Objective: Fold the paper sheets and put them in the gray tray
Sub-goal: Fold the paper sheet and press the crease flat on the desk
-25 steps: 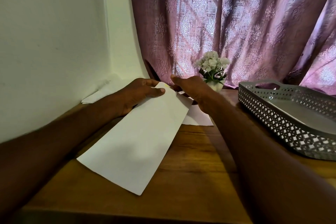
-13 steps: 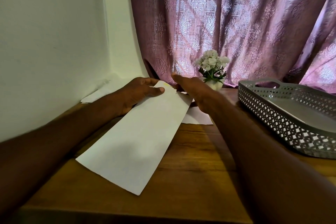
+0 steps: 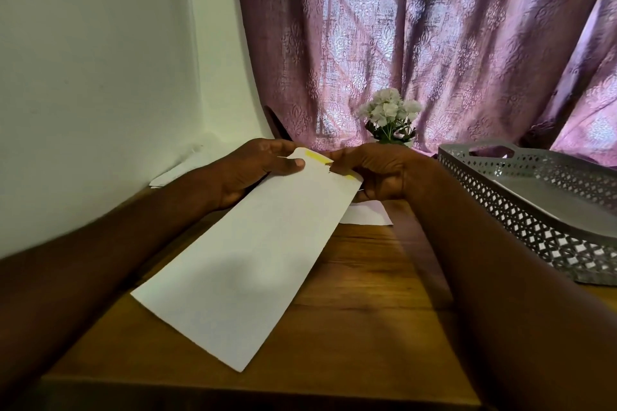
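White folded paper sheet (image 3: 247, 250) pinched at its far end by both hands, left (image 3: 257, 170) and right (image 3: 380, 173)

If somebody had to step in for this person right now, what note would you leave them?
Left hand: fingers pinch the far left corner of the folded sheet.
Right hand: fingers pinch its far right corner.
The sheet is long and narrow, folded, its near end resting on the wooden table; a yellow strip shows at the held end.
Another sheet lies flat behind it; more paper sits by the wall.
Gray tray: at right; nothing clearly in it.
Left: finish this fold, tray it, then do the rest.
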A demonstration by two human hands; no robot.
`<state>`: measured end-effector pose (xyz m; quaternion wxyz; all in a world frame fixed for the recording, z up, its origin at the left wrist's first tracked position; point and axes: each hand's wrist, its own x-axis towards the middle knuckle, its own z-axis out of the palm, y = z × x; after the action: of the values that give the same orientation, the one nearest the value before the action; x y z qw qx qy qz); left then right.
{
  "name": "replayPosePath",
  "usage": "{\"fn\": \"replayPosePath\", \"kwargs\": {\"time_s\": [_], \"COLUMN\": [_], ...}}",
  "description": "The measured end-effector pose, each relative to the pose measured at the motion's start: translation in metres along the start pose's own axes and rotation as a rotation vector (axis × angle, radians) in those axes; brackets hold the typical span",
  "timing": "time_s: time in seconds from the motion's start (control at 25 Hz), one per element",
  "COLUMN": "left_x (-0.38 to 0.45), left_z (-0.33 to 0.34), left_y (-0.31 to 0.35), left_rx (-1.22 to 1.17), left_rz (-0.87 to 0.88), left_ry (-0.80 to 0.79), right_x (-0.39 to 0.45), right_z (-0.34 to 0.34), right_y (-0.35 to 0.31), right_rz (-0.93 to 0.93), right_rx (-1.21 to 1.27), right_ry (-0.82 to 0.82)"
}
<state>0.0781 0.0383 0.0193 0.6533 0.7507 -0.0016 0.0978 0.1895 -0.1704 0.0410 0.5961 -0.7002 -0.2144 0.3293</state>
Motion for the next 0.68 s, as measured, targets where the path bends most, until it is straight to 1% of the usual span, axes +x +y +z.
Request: {"fn": "replayPosePath", "kwargs": {"time_s": [0.16,0.28,0.44,0.56,0.68], "left_x": [-0.0033,-0.0043,-0.0040,-0.0031,-0.0031], "left_z": [0.0028,0.0046,0.0046,0.0046,0.0047], "left_y": [0.0032,0.0034,0.0017,0.0006,0.0012], "left_rx": [0.024,0.059,0.055,0.066,0.054], "left_rz": [-0.013,-0.004,0.001,0.002,-0.002], "left_ry": [-0.021,-0.044,-0.050,-0.035,-0.007], "right_x": [-0.0062,-0.0058,-0.0044,-0.0034,-0.0021], "right_z": [-0.0019,-0.0008,0.0004,-0.0003,0.0007], "right_y": [-0.0019,-0.0024,0.0015,0.0032,0.0041], "right_rz": [-0.010,-0.020,-0.011,0.009,0.024], "right_rx": [-0.061,-0.134,-0.142,-0.146,-0.112], "right_ry": [-0.100,-0.115,-0.141,-0.126,-0.074]}}
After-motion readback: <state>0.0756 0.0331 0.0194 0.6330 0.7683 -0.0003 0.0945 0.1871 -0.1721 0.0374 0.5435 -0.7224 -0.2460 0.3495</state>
